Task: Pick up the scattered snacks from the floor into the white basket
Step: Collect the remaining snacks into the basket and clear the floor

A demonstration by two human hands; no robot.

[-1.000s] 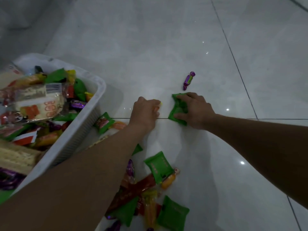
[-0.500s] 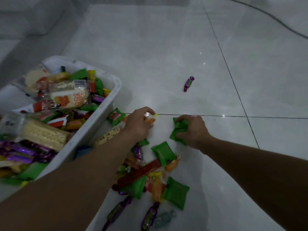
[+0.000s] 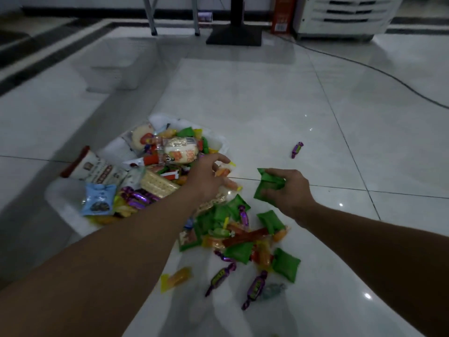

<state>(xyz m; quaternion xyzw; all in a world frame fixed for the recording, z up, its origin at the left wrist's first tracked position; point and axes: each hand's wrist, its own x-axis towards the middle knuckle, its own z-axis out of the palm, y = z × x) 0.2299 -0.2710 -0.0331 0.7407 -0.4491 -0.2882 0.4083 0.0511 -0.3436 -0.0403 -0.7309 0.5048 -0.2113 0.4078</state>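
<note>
The white basket [image 3: 60,195] sits on the floor at left, heaped with snacks. My left hand [image 3: 206,176] hovers at its right rim and holds an orange-yellow wrapped snack [image 3: 224,171]. My right hand [image 3: 289,190] is to the right of it, above the floor, gripping a green packet [image 3: 266,184]. Below both hands lies a pile of scattered snacks [image 3: 243,239]: green packets, purple candies, orange and red sticks. A single purple candy [image 3: 297,149] lies apart on the tiles further back.
A second, empty white basket [image 3: 116,66] stands farther back at left. A black stand base [image 3: 234,36], metal legs, a red box and a white appliance line the far wall. A cable [image 3: 379,71] runs across the floor at right.
Both hands lifted off the floor with their snacks; the left one moved toward the basket. The view tilted up, showing more of the room.
</note>
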